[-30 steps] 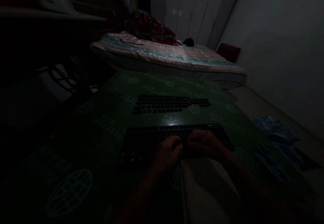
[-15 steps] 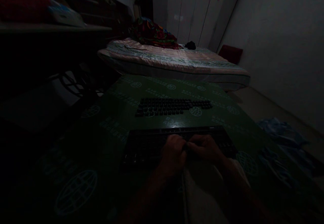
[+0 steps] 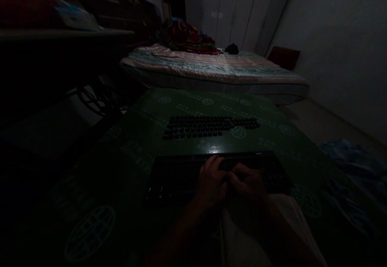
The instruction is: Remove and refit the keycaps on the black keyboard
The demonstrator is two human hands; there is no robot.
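The room is very dark. A black keyboard (image 3: pixel 175 176) lies on a green mat (image 3: pixel 136 138) printed with globe marks. My left hand (image 3: pixel 211 180) and my right hand (image 3: pixel 249 182) rest on the keyboard's middle, touching each other. Both have their fingers curled in a pinch, and whatever is between them is too dark to make out. One left finger reaches towards the keyboard's far edge. Beyond the keyboard, several rows of loose black keycaps (image 3: pixel 208 124) are laid out on the mat.
A low mattress (image 3: pixel 217 67) with a striped sheet lies behind the mat, with a bright cloth bundle (image 3: pixel 187 37) on it. A dark table (image 3: pixel 60 33) stands at the left. Blue cloth (image 3: pixel 347 158) lies on the floor at the right. White cloth (image 3: pixel 250 239) covers my lap.
My hands have drawn closer together on the keyboard and now touch. The right hand shifted slightly left and nearer to me. The camera turned slightly.
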